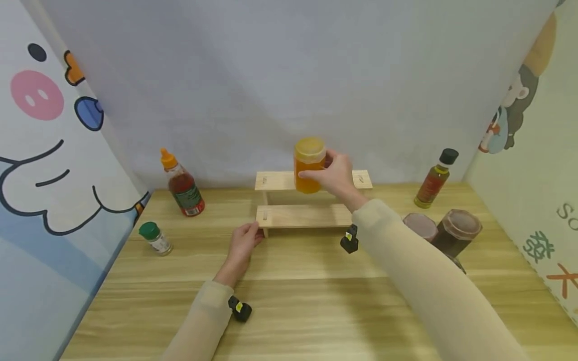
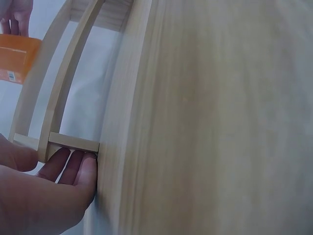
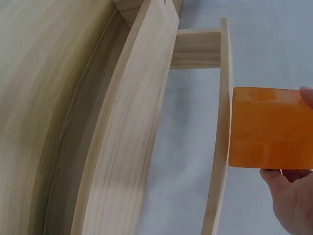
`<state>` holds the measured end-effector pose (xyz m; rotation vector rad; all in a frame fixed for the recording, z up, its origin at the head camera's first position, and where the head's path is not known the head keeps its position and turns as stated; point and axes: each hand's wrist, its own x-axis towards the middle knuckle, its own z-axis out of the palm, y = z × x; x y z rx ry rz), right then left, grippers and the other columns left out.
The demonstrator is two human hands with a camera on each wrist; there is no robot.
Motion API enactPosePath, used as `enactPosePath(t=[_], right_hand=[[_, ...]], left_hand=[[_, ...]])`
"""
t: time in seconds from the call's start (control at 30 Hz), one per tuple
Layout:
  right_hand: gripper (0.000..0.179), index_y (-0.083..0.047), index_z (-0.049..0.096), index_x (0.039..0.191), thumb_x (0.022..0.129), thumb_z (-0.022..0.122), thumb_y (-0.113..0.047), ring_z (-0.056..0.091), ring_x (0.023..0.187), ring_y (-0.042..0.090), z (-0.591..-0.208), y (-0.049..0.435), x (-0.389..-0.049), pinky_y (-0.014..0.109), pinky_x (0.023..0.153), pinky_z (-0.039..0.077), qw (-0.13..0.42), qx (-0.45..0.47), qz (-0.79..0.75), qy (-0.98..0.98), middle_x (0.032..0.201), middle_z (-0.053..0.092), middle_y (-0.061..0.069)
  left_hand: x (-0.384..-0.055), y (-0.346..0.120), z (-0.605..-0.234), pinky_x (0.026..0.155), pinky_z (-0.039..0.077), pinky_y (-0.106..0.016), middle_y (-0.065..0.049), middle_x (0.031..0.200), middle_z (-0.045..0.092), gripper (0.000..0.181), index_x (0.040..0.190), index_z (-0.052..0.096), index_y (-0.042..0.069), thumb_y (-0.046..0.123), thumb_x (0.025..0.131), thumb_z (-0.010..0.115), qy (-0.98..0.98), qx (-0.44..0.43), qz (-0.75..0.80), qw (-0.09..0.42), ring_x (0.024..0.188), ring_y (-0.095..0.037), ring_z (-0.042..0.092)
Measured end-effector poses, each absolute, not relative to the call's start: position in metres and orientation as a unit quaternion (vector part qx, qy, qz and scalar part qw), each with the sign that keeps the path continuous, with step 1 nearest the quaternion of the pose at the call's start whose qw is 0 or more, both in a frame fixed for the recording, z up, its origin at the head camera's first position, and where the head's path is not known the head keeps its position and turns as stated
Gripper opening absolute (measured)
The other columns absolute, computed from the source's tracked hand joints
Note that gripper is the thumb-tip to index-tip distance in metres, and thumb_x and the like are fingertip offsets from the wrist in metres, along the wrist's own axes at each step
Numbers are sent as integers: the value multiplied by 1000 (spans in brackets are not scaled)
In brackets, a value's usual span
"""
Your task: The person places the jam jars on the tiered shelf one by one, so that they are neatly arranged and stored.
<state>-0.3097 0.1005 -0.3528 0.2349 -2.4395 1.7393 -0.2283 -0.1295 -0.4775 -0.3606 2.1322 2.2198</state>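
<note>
A two-tier wooden shelf (image 1: pixel 302 215) stands at the back of the table. My right hand (image 1: pixel 337 175) grips a honey jar (image 1: pixel 309 168), amber with a yellow lid, thumb and fingers on opposite sides. The jar is upright at the upper tier; in the right wrist view its base is right at the upper board (image 3: pixel 222 122). My left hand (image 1: pixel 242 245) holds the left end of the lower tier. The left wrist view shows its thumb at the board and its curled fingers (image 2: pixel 88 171) against the end support.
To the left are a sauce bottle (image 1: pixel 185 193) with an orange cap and a small green-capped spice jar (image 1: pixel 155 238). At right, a black-capped oil bottle (image 1: pixel 433 185) stands behind two dark jars (image 1: pixel 458 230), partly hidden by my right sleeve. A pale curtain (image 1: pixel 226 100) hangs behind the table.
</note>
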Motion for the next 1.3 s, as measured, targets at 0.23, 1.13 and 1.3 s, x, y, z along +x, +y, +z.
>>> enactPosePath(t=[0.23, 1.13, 1.3], right_hand=[[59, -7, 60, 120, 69, 87, -17, 59, 102, 20, -357, 83, -315, 34, 87, 51, 67, 76, 585, -805, 111, 63, 4], [76, -11, 52, 135, 70, 87, -26, 55, 114, 18, -357, 63, -319, 31, 91, 49, 40, 125, 573, -809, 125, 59, 3], [85, -9, 45, 141, 71, 86, -31, 49, 123, 25, -351, 75, -314, 33, 97, 45, 22, 118, 540, -833, 136, 51, 8]], left_hand=[[-227, -131, -480, 95, 47, -39, -29, 120, 54, 39, 123, 50, -17, 16, 103, 43, 688, -112, 717, 20, 110, -36, 54], [-229, -132, -480, 95, 46, -39, -28, 122, 53, 40, 125, 50, -15, 18, 104, 41, 694, -105, 712, 29, 110, -34, 54], [-228, -132, -479, 95, 46, -38, -28, 123, 53, 40, 126, 49, -15, 18, 104, 41, 698, -108, 707, 35, 111, -34, 54]])
